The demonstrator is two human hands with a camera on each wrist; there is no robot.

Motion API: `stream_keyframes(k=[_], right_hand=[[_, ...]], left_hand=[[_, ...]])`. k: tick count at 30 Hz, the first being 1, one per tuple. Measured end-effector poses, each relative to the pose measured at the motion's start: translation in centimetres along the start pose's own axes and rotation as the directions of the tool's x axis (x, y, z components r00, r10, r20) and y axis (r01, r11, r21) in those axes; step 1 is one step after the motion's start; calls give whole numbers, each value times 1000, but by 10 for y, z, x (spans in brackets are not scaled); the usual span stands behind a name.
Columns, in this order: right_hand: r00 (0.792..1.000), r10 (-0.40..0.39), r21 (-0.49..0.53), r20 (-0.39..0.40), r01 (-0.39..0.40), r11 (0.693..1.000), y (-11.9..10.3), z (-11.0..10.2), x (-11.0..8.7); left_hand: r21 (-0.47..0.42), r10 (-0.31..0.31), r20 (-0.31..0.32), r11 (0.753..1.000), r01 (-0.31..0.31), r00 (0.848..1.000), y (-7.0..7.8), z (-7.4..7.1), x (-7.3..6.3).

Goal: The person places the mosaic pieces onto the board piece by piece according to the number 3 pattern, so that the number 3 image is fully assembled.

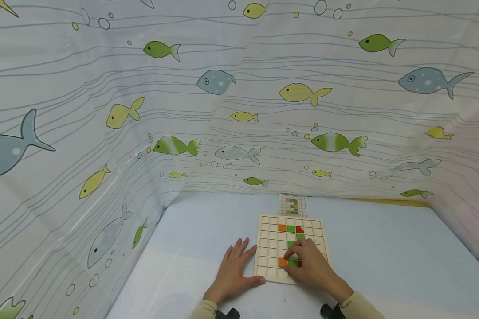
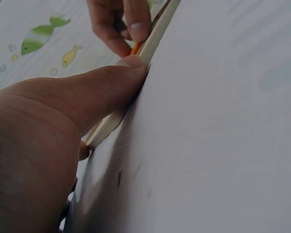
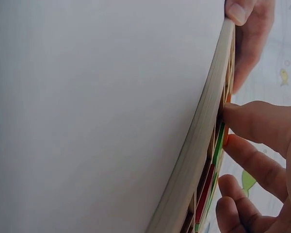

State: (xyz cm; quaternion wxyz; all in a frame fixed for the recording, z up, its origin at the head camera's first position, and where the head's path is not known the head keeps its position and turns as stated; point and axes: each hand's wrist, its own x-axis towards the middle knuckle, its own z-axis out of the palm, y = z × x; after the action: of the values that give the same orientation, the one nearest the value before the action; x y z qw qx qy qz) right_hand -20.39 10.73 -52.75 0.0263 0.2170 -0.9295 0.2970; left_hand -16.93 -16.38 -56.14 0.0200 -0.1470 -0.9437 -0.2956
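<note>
A square wooden grid board (image 1: 272, 248) lies on the table with orange, green and red tiles in some cells. My left hand (image 1: 233, 270) lies at its left side with fingers spread, the thumb against the near edge. Over the lower rows, my right hand (image 1: 313, 266) pinches an orange tile (image 1: 281, 262) between thumb and index finger, at the board's surface. A green tile (image 1: 292, 263) and a dark red one lie beside it, partly under the hand. In the top coloured row are an orange tile (image 1: 282, 228), a green tile (image 1: 291, 229) and a red tile (image 1: 300, 230).
Behind the board lies a pattern card (image 1: 283, 206) with a small printed grid of coloured squares. The pale tabletop (image 1: 383, 252) extends to both sides. A white curtain printed with fish (image 1: 239, 153) hangs behind and at the sides.
</note>
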Motion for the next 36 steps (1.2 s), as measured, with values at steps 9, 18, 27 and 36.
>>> stream_keyframes(k=[9,18,27,36], right_hand=[[999,12,16,-30,-11,1000,1,2,1],[999,11,26,-37,-10,1000,1,4,1],[998,56,24,-8,-56,998,0,6,3],[995,104,45,6,-104,994,-6,3,5]], left_hand=[[7,5,-11,1000,-5,1000,0,0,0],[-10,8,-15,1000,-8,1000,1,1,0],[-2,-4,-5,1000,4,1000,3,1,0],[-7,-11,6,1000,11,1000,2,0,-1]])
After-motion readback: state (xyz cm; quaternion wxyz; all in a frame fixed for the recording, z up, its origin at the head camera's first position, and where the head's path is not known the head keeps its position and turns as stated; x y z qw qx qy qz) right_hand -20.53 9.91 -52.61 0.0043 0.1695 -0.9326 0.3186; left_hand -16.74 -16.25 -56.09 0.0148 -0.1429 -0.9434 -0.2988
